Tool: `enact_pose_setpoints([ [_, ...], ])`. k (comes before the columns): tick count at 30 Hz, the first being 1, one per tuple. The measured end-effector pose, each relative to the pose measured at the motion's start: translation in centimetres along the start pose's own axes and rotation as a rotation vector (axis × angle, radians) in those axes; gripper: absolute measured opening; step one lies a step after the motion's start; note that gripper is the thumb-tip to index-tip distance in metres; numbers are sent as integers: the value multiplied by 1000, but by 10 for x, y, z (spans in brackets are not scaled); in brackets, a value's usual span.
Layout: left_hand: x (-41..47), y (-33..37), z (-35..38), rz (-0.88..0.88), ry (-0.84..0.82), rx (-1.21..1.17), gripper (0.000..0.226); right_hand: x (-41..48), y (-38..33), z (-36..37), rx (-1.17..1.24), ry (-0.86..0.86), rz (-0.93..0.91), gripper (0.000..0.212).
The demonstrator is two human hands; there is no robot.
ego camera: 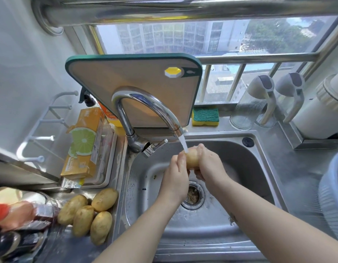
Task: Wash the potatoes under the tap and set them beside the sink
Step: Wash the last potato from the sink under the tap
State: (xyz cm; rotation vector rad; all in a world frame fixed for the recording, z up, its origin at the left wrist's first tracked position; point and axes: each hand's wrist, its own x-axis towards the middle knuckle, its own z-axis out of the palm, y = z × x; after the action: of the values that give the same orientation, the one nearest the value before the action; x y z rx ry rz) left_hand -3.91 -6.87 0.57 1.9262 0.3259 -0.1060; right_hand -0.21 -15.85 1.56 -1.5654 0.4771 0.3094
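Both hands are over the sink [244, 168] with one potato [192, 160] sandwiched between them, right under the tap [145, 103]. The water [183, 144] is running and lands on the top of that potato. The left hand [176, 174] is curled against its left side and the right hand [210, 165] wraps it from the right and underneath, fingers bent round it, so it's a two-handed grip and not just resting there. The potato sits up in the air above the basin, a bit to the far side of the drain [193, 194], which has some scraps caught in it. Four more potatoes [83, 220] lie bunched together on the steel counter [58, 243] just left of the sink, at the near-left corner, touching each other. Can't really tell from here whether those are wet. Behind the tap a green-edged cutting board [134, 80] leans upright against the window [183, 38], and a yellow-green sponge [205, 117] sits on the ledge just to its right. Further right there are two clear dispensers [256, 103] with grey tops. On the left side, far of the potatoes, an orange box [84, 147] with a lime slice printed on it rests in a tray [109, 168]. Some bottles [22, 215] crowd the near-left edge, too blurry to read. A pale ribbed basin [331, 198] pokes in at the right edge.
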Motion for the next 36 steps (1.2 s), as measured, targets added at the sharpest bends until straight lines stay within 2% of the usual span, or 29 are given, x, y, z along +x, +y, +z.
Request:
enact_pose_setpoints([
  [2,-4,-3,0,80,-34,-1,37,-1,-4,0,79,18,194,37],
  [4,-4,-9,0,92,-65,-39,37,-2,-5,0,154,-2,314,33],
  [8,-4,-9,3,11,-186,-324,31,-11,-1,0,212,-54,340,35],
  [11,-1,-5,13,-87,-132,-513,37,-17,1,-1,106,-96,181,45],
  [14,4,7,17,-278,-9,-706,30,-23,5,-1,-190,-226,-173,40],
  [16,9,13,17,-418,-22,-826,31,-20,14,-4,-384,-231,-331,29],
  [19,16,17,11,-528,-84,-936,41,-13,27,-12,-628,-300,-524,48],
  [22,17,20,8,-591,-145,-990,45,-11,28,-17,-606,-283,-582,48],
  [26,12,13,11,-613,-165,-1049,44,-11,21,-10,-438,-82,-498,28],
  [29,8,7,11,-569,-187,-1043,42,-12,16,-3,-237,-48,-344,13],
  [31,5,5,9,-546,-175,-1040,41,-11,14,-2,-144,-119,-276,10],
  [36,7,-1,7,-561,-117,-1074,46,-12,11,-11,70,-428,-22,25],
])
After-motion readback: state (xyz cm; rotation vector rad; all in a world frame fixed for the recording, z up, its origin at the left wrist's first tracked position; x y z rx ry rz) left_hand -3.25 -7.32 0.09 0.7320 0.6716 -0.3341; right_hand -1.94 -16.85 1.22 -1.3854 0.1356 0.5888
